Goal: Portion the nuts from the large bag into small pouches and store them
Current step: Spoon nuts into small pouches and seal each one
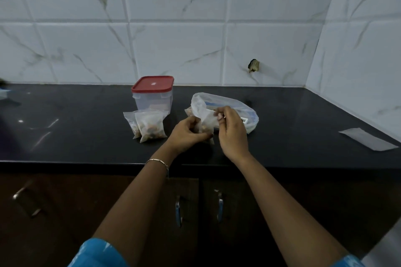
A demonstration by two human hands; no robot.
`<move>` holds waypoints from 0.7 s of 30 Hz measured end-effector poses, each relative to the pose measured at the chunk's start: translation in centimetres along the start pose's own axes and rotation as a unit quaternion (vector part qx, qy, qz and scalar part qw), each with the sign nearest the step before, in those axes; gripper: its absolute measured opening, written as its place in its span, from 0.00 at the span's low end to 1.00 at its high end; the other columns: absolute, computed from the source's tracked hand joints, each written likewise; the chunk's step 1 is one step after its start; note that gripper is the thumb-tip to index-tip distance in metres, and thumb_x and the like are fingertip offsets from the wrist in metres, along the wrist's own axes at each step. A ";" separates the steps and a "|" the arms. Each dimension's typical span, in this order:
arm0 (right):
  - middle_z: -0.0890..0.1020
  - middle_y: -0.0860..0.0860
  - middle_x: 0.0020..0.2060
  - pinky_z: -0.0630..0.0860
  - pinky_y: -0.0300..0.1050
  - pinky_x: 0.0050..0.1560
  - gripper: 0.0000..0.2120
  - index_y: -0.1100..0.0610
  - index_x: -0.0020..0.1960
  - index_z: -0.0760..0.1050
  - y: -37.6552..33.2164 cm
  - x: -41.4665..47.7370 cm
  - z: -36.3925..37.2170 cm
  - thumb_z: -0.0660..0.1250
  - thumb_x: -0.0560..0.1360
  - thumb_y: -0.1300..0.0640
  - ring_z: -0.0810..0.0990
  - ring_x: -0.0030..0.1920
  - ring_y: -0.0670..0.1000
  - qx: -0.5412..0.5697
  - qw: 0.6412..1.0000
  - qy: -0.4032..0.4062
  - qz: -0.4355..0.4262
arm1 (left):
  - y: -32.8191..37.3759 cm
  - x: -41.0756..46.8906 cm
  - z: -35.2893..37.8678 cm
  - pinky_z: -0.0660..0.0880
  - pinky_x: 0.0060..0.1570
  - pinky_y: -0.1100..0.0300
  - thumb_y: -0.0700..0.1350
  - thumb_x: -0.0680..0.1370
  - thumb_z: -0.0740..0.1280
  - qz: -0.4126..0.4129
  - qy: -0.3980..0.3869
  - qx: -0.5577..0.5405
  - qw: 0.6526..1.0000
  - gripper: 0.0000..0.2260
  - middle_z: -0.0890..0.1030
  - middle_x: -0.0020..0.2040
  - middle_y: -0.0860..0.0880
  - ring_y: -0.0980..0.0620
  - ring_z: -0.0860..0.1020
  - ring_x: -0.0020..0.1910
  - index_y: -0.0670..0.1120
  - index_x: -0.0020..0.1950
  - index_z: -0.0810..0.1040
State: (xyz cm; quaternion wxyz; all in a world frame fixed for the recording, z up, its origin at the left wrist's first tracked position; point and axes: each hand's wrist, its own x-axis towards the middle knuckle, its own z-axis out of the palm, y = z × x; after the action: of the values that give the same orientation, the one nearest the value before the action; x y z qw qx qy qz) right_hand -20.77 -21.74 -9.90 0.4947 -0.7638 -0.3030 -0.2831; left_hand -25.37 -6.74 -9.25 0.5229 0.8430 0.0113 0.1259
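Two filled pouches (pixel 150 125) lean together on the black bench (pixel 76 128), just in front of a clear container (pixel 154 102) with a red lid (pixel 152 83). Right of them, the left hand (pixel 187 134) holds a small pouch (pixel 207 124) of nuts, fingers curled round its lower part, while the right hand (pixel 233 134) pinches its top edge. Just behind lies the large bag (pixel 238 104); far right, a pale paper strip (pixel 368 142).

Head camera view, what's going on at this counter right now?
A person is working at the black counter, holding a small pouch of nuts: the left hand grips its lower part while the right hand pinches its top. The large bag lies just behind the hands. Two filled pouches sit in front of the red-lidded container, whose lid is on.
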 end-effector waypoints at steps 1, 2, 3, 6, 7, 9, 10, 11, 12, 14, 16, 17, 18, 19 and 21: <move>0.80 0.50 0.47 0.75 0.45 0.50 0.08 0.58 0.51 0.75 0.0 0.0 -0.1 0.58 0.80 0.64 0.77 0.49 0.48 0.003 1.000 0.018 -0.001 | 0.0 0.0 0.0 0.77 0.59 0.47 0.54 0.64 0.78 0.000 -0.005 0.005 1.000 0.29 0.83 0.54 0.47 0.50 0.82 0.53 0.45 0.60 0.76; 0.80 0.50 0.46 0.76 0.46 0.50 0.09 0.58 0.51 0.76 0.0 0.0 -0.2 0.58 0.79 0.66 0.77 0.49 0.49 0.001 0.999 0.036 -0.005 | 0.0 0.0 0.0 0.77 0.59 0.47 0.54 0.64 0.79 0.001 -0.009 0.007 1.000 0.30 0.82 0.54 0.48 0.51 0.81 0.53 0.45 0.61 0.76; 0.80 0.50 0.46 0.76 0.46 0.50 0.10 0.58 0.50 0.77 0.0 0.1 -0.2 0.58 0.78 0.67 0.77 0.48 0.48 -0.006 0.999 0.051 -0.012 | 0.0 0.0 0.0 0.77 0.59 0.48 0.57 0.61 0.78 0.002 -0.011 0.009 1.000 0.32 0.82 0.55 0.49 0.51 0.81 0.53 0.45 0.61 0.76; 0.82 0.50 0.46 0.75 0.45 0.52 0.11 0.58 0.51 0.79 -0.3 0.0 -0.4 0.60 0.77 0.67 0.77 0.50 0.48 -0.033 0.997 0.071 -0.024 | 0.1 0.1 0.0 0.77 0.59 0.49 0.62 0.56 0.77 0.002 -0.017 0.014 1.000 0.39 0.81 0.56 0.49 0.51 0.80 0.55 0.47 0.63 0.75; 0.82 0.50 0.47 0.75 0.46 0.52 0.10 0.58 0.51 0.79 -0.4 0.0 -0.4 0.61 0.77 0.67 0.77 0.50 0.48 -0.038 0.996 0.077 -0.023 | 0.1 0.1 0.0 0.77 0.60 0.49 0.63 0.56 0.77 0.002 -0.022 0.020 1.000 0.40 0.81 0.57 0.50 0.52 0.80 0.56 0.47 0.64 0.74; 0.83 0.49 0.47 0.76 0.48 0.54 0.10 0.57 0.52 0.80 -0.4 -0.1 -0.5 0.62 0.77 0.65 0.77 0.51 0.48 -0.043 0.995 0.086 -0.018 | 0.0 0.1 -0.1 0.76 0.61 0.49 0.64 0.56 0.77 0.004 -0.031 0.031 0.999 0.42 0.81 0.57 0.51 0.52 0.80 0.56 0.47 0.65 0.74; 0.83 0.48 0.47 0.76 0.50 0.54 0.09 0.56 0.54 0.80 -0.4 -0.1 -0.5 0.63 0.78 0.63 0.77 0.50 0.47 -0.042 0.996 0.083 -0.012 | 0.0 0.1 0.0 0.76 0.60 0.49 0.64 0.56 0.77 0.008 -0.033 0.032 0.999 0.41 0.82 0.56 0.51 0.53 0.80 0.55 0.47 0.65 0.75; 0.82 0.46 0.47 0.76 0.49 0.54 0.09 0.55 0.56 0.79 -0.4 0.0 -0.6 0.63 0.79 0.59 0.77 0.48 0.45 -0.034 0.997 0.067 0.003 | -0.1 0.1 -0.1 0.76 0.60 0.49 0.64 0.57 0.77 0.012 -0.032 0.029 0.999 0.40 0.82 0.55 0.51 0.53 0.81 0.54 0.47 0.64 0.75; 0.81 0.43 0.46 0.76 0.47 0.52 0.10 0.52 0.59 0.77 -0.5 0.0 -0.6 0.64 0.79 0.55 0.77 0.44 0.42 -0.015 0.999 0.042 0.031 | -0.1 0.2 -0.1 0.77 0.60 0.49 0.64 0.57 0.77 0.013 -0.030 0.023 0.999 0.39 0.83 0.54 0.51 0.53 0.81 0.53 0.47 0.63 0.76; 0.78 0.41 0.43 0.76 0.41 0.48 0.13 0.50 0.62 0.74 -0.6 0.2 -0.5 0.65 0.79 0.48 0.77 0.40 0.41 0.050 0.992 -0.011 0.115 | -0.3 0.3 -0.2 0.77 0.59 0.50 0.63 0.57 0.77 0.015 -0.026 0.010 1.000 0.38 0.83 0.53 0.51 0.53 0.82 0.53 0.47 0.62 0.76; 0.79 0.43 0.43 0.77 0.42 0.50 0.13 0.52 0.58 0.76 -0.4 0.4 -0.4 0.66 0.77 0.47 0.78 0.43 0.42 0.103 0.979 -0.036 0.171 | -0.3 0.3 -0.2 0.77 0.59 0.50 0.63 0.57 0.77 0.015 -0.024 0.006 1.000 0.38 0.84 0.52 0.51 0.53 0.82 0.52 0.47 0.61 0.77; 0.80 0.45 0.43 0.79 0.46 0.52 0.11 0.53 0.54 0.78 -0.2 0.4 -0.4 0.67 0.77 0.47 0.79 0.44 0.44 0.112 0.977 -0.035 0.178 | -0.4 0.3 -0.1 0.78 0.59 0.50 0.63 0.57 0.77 0.013 -0.025 0.003 1.000 0.37 0.84 0.52 0.51 0.53 0.82 0.52 0.47 0.61 0.77; 0.81 0.46 0.43 0.79 0.48 0.54 0.10 0.54 0.52 0.79 -0.1 0.4 -0.4 0.67 0.77 0.48 0.79 0.45 0.45 0.121 0.975 -0.028 0.183 | -0.4 0.3 0.0 0.78 0.58 0.50 0.63 0.57 0.77 0.011 -0.026 -0.002 1.000 0.37 0.84 0.52 0.51 0.53 0.82 0.52 0.47 0.60 0.77; 0.82 0.47 0.43 0.79 0.49 0.55 0.09 0.55 0.50 0.79 -0.1 0.3 -0.5 0.67 0.77 0.49 0.79 0.45 0.45 0.136 0.972 -0.018 0.188 | -0.4 0.3 0.0 0.78 0.58 0.50 0.62 0.58 0.77 0.010 -0.030 -0.010 0.999 0.35 0.84 0.52 0.50 0.52 0.82 0.52 0.46 0.59 0.78; 0.82 0.49 0.43 0.79 0.48 0.55 0.09 0.58 0.49 0.79 -0.2 0.4 -0.7 0.68 0.77 0.52 0.79 0.45 0.45 0.176 0.963 0.006 0.203 | -0.2 0.3 0.1 0.78 0.58 0.48 0.60 0.62 0.78 0.004 -0.044 -0.041 0.998 0.30 0.85 0.51 0.48 0.50 0.83 0.51 0.44 0.57 0.79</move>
State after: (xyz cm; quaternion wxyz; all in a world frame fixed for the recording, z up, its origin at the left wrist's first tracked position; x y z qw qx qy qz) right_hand -20.74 -22.27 -9.29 0.6703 -0.7084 -0.1836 -0.1232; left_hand -25.06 -6.69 -9.42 0.5566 0.8255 -0.0206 0.0909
